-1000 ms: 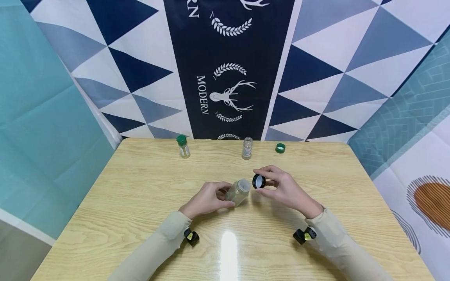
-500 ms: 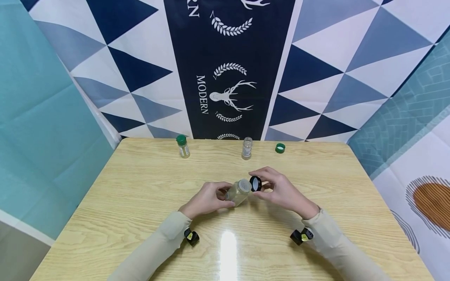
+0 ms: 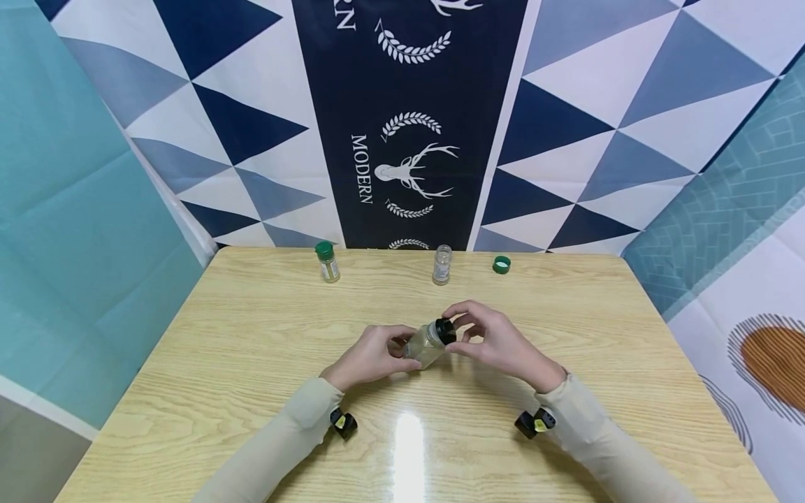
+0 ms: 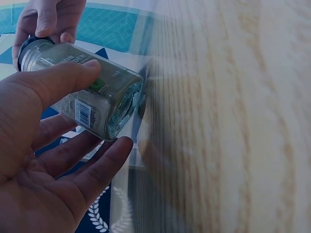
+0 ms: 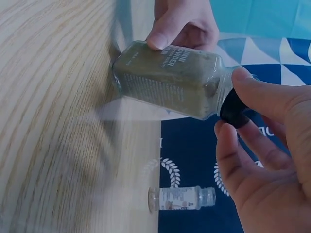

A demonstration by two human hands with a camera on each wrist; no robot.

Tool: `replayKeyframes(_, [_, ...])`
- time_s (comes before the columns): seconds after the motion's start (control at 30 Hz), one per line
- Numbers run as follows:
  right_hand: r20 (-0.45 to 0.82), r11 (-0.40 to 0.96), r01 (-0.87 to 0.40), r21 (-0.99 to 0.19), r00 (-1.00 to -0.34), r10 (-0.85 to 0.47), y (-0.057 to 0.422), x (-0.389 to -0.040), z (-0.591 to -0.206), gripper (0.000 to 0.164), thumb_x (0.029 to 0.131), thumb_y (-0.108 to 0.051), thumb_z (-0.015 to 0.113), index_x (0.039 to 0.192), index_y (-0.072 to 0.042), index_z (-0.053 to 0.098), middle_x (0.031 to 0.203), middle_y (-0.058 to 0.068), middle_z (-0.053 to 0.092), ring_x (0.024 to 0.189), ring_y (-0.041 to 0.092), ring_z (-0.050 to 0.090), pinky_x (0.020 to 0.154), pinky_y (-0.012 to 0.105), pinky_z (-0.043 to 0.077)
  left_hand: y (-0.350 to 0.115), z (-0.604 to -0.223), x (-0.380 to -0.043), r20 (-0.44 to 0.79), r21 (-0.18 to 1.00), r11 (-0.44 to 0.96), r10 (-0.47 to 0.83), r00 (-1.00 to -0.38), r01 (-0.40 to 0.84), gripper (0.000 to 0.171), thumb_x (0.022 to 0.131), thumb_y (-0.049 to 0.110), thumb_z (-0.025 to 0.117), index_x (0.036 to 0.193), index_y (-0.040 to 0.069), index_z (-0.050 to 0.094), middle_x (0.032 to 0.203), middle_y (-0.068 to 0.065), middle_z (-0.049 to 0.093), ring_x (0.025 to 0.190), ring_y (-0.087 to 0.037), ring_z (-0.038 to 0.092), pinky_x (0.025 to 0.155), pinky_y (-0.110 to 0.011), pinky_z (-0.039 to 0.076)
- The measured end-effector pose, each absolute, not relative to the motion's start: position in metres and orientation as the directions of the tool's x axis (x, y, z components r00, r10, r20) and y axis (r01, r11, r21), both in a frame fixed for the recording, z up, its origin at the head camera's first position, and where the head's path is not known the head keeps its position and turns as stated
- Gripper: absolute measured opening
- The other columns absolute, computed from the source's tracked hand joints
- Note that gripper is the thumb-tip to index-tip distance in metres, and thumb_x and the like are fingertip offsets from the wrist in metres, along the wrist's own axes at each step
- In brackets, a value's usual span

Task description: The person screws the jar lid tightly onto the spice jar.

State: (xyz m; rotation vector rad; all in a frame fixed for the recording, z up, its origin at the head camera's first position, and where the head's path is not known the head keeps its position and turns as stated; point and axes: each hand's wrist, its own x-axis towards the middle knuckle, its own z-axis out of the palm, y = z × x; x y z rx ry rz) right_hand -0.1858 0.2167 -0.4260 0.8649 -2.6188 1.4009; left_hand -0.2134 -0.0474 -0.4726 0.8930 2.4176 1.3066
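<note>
A square glass spice jar [image 5: 167, 80] of brownish powder, its label partly reading "POWDER", leans to the right just over the table in the head view. My left hand [image 3: 372, 358] grips the jar's body, thumb on one side and fingers round the other. At the jar's mouth sits a black cap [image 3: 446, 331], which my right hand [image 3: 497, 344] pinches between thumb and fingers. In the right wrist view the cap's rim meets the glass neck; whether the threads have caught cannot be seen.
Along the table's [image 3: 251, 335] back edge stand a small jar with a green cap [image 3: 328, 262] at left and an uncapped glass jar [image 3: 442, 265] near the middle. A loose green cap [image 3: 501, 265] lies to its right. Patterned cloth [image 3: 409, 126] hangs behind.
My right hand has moved left and brought the black cap from beside the jar onto its mouth, turning the cap's open side toward the jar. The left hand has stayed put.
</note>
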Motion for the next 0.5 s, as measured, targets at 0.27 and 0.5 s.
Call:
replayKeyframes(0.27, [0.311,0.470,-0.537,-0.701,-0.823,-0.476,0.2152,-0.1863,-0.4237,0.040,0.082,-0.004,0.086,0.118,-0.012,0.069,0.124,0.006,0.071,0.103,0.021,0.069,0.075,0.030,0.061,-0.0465,-0.4741,-0.2150,0.066,0.813,0.418,0.625,-0.778,0.405,0.051,0.088,0.024,0.085,0.134,0.011,0.068,0.120,-0.006,0.074,0.101,-0.012,0.072,0.083,-0.018,0.059])
replayKeyframes(0.5, [0.329,0.457,-0.577,-0.677,-0.793,-0.513,0.2146,-0.1856,-0.4221,0.035,0.083,0.001,0.084,0.112,-0.015,0.073,0.129,0.006,0.070,0.115,0.020,0.066,0.076,0.031,0.060,-0.0460,-0.4721,-0.2143,0.058,0.812,0.422,0.628,-0.776,0.402,0.051,0.088,0.024,0.084,0.135,0.011,0.067,0.120,-0.005,0.074,0.100,-0.011,0.072,0.083,-0.019,0.060])
